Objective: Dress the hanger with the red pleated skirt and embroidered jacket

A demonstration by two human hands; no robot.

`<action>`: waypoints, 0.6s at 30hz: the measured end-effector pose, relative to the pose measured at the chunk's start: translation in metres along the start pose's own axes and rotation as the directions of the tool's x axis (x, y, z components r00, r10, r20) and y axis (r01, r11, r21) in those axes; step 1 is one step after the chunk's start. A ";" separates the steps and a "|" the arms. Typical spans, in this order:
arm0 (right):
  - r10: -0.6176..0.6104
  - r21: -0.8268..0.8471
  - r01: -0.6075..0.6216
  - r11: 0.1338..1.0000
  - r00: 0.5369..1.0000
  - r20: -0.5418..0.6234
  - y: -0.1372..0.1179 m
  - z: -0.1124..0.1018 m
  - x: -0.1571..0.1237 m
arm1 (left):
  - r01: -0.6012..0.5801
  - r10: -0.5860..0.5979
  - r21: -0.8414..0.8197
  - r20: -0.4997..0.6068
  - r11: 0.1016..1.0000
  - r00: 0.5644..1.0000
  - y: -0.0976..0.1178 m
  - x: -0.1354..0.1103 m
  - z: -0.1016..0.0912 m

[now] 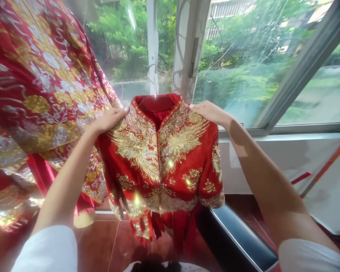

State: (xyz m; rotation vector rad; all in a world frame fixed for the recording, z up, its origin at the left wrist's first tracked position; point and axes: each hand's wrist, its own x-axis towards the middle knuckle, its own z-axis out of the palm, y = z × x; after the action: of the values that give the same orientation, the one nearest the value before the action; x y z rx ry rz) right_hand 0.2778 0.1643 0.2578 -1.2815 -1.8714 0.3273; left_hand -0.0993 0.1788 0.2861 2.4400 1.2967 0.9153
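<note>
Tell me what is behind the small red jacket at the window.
Behind the jacket stand the window post and glass with green trees outside; a hanger hook rises above the collar. The sill and wall behind the cloth are covered.

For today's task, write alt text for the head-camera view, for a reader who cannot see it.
The left hand and the right hand rest on the shoulders of a red jacket with gold winged embroidery, hung on a hanger before a window. A larger red and gold garment hangs at the left, and green trees show outside.
</note>
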 end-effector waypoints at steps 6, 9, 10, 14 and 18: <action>-0.205 -0.180 0.106 0.978 0.659 -0.724 -0.046 0.077 -0.065 | 0.061 -0.053 0.111 -0.078 0.992 0.996 0.003 -0.005 0.005; -0.106 0.130 0.220 0.967 0.807 -0.581 -0.073 0.131 -0.079 | 0.050 -0.045 0.086 -0.066 0.995 0.997 0.004 -0.005 0.008; -0.076 0.213 0.221 0.952 0.841 -0.536 -0.079 0.144 -0.077 | 0.057 -0.052 0.079 -0.064 0.995 0.997 0.004 -0.005 0.009; 0.120 0.476 0.150 0.866 0.863 -0.491 -0.087 0.163 -0.065 | 0.069 -0.063 0.074 -0.084 0.995 0.994 0.007 -0.010 0.009; 0.364 0.775 -0.026 0.632 0.892 -0.267 -0.065 0.178 -0.097 | 0.043 -0.040 0.037 -0.064 0.998 0.997 0.011 -0.015 0.009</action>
State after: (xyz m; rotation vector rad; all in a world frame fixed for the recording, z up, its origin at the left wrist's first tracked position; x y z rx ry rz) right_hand 0.1158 0.0911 0.1393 -0.8574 -1.0209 0.8090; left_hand -0.0925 0.1616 0.2777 2.4212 1.3934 0.9732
